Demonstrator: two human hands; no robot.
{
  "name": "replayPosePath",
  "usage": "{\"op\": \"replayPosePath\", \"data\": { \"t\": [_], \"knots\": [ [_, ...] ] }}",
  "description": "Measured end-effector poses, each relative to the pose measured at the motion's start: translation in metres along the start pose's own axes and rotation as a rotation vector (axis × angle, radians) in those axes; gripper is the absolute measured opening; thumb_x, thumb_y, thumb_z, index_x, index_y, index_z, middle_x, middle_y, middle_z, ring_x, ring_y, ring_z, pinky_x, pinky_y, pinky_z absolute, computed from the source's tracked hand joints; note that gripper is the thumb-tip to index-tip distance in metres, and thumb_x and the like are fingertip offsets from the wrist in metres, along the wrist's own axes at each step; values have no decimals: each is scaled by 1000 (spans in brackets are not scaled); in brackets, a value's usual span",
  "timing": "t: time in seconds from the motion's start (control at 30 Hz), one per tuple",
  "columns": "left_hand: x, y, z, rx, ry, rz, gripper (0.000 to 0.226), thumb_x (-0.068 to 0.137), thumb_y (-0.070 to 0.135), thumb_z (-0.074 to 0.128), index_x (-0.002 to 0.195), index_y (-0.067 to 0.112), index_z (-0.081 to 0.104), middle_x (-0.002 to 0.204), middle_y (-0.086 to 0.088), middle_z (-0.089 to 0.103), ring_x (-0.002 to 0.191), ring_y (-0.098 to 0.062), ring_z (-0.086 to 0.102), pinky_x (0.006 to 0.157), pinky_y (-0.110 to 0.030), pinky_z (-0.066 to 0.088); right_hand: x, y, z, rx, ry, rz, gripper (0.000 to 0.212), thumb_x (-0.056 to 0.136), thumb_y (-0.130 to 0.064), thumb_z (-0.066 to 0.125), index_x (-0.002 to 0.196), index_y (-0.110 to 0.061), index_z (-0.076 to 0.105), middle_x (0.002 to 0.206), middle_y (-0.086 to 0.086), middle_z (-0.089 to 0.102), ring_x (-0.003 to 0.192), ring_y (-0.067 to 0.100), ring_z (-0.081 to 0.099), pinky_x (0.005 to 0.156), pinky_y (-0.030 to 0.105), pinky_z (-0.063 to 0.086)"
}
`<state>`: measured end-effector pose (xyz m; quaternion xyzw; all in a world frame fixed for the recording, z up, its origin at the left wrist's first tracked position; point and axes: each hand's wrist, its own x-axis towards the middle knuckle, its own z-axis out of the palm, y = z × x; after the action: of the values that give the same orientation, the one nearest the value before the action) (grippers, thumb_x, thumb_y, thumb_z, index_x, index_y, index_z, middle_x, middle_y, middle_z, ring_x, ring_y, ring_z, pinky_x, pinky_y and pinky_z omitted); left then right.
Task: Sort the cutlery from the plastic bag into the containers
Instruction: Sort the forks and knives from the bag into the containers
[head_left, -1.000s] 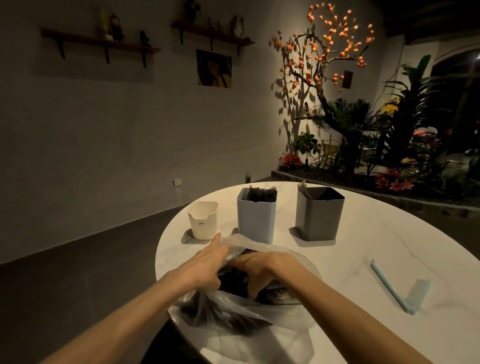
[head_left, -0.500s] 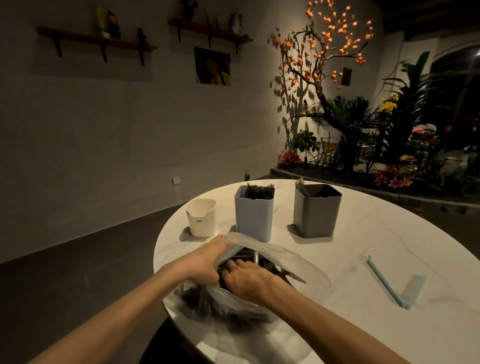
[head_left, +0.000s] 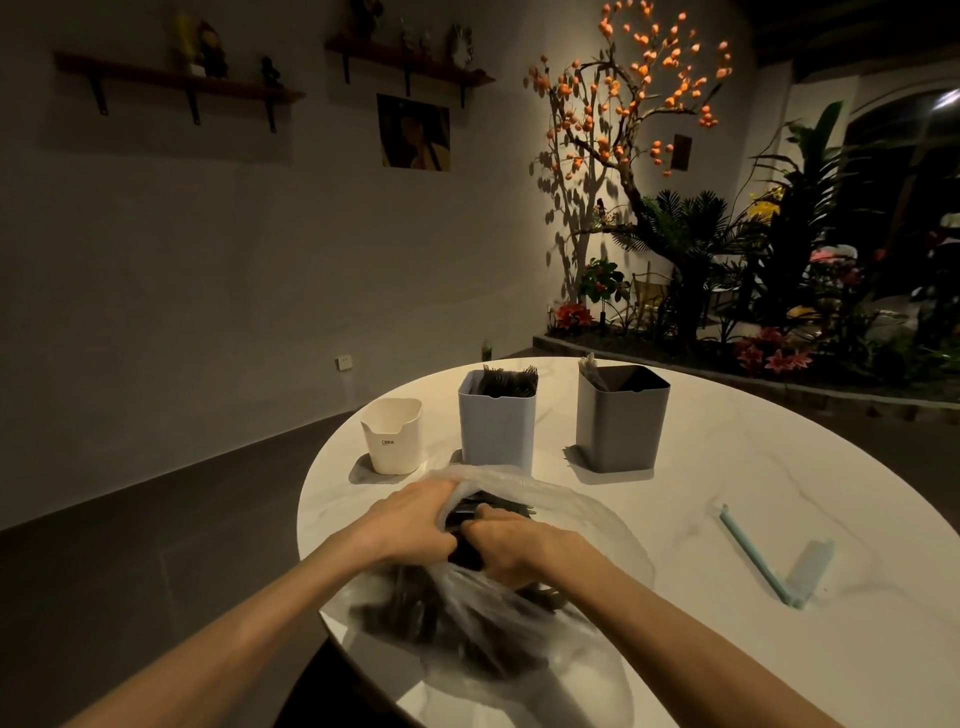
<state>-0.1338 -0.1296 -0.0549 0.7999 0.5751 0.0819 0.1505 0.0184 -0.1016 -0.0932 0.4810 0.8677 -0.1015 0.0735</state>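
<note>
Here the plastic bag (head_left: 524, 613) lies at the near edge of the round table (head_left: 727, 467), thin, crinkled and translucent, with a dark heap of cutlery (head_left: 447, 618) showing through it. The left hand (head_left: 410, 525) curls its fingers round the bag's left rim and holds the mouth open; the right hand (head_left: 511, 543) reaches inside, fingers bent down among the pieces, though whether they pinch one I cannot tell. The step looks like picking the next piece; lifting it calls for a clean grip and a carry to the far row of boxy, matte containers: the white cup (head_left: 392, 436) at left, the pale blue bin (head_left: 497, 421) with dark forks, the grey bin (head_left: 621, 418) at right. A light blue clip (head_left: 763, 558) lies well apart, right.
</note>
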Motion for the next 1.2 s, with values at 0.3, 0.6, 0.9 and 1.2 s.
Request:
{"op": "replayPosePath", "data": {
  "t": [0.3,0.6,0.9,1.2],
  "knots": [
    [-1,5,15,166,65,-23,57,77,23,75,128,23,48,128,6,52,109,-14,51,75,-23,44,4,-11,2,-13,-73,28,47,99,-25,58,144,-14,50,146,15,47,136,35,44,116,48,33],
    [-9,8,30,342,-126,-48,80,72,39,81,138,26,39,142,4,44,131,-21,47,103,-42,45,3,-14,3,-102,-81,24,61,80,-30,80,135,-18,56,135,9,58,125,32,54,108,47,45],
    [-5,9,8,151,19,-69,67,79,29,79,136,24,43,141,4,46,127,-18,47,106,-34,43,-15,-9,-32,-250,37,-26,35,95,-21,64,130,-13,61,124,11,65,113,28,61,103,40,48],
    [-3,12,-8,35,141,-39,81,77,36,82,146,30,38,149,4,43,136,-19,41,110,-42,39,-41,22,-56,-27,89,-50,24,102,-24,54,120,-10,61,110,11,66,95,27,60,82,34,47]
  ]
}}
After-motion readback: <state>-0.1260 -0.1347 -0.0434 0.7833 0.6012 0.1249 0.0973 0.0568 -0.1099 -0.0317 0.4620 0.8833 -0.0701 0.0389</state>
